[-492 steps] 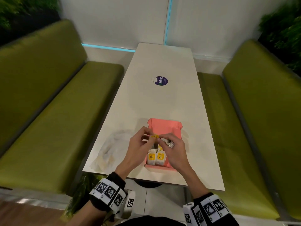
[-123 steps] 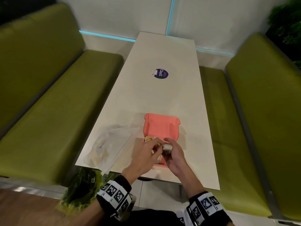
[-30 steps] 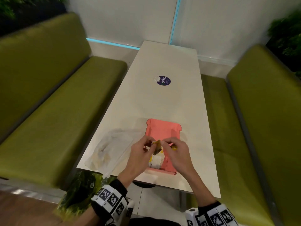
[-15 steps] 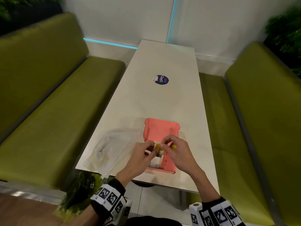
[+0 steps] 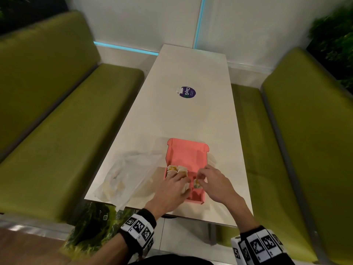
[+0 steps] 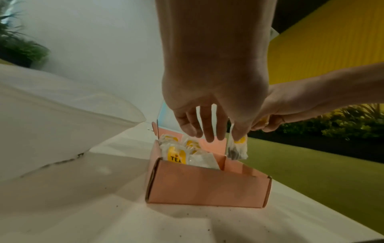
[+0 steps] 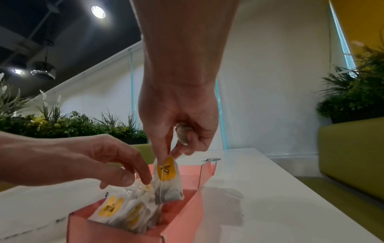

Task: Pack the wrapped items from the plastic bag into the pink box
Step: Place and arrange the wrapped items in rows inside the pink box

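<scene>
Pink box (image 7: 182, 212): right hand (image 7: 178, 118) pinches a tea bag (image 7: 168, 180), palming another unseen overhead; left hand (image 7: 87, 157) spread.

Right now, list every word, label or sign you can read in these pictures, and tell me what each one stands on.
"ClayG": on the round dark blue sticker on the white table; its smaller print is too blurred to read.
"TEA": on the yellow label of a white wrapped tea bag standing in the pink cardboard box.
The yellow label of the tea bag pinched by the right hand: too blurred to read.
</scene>
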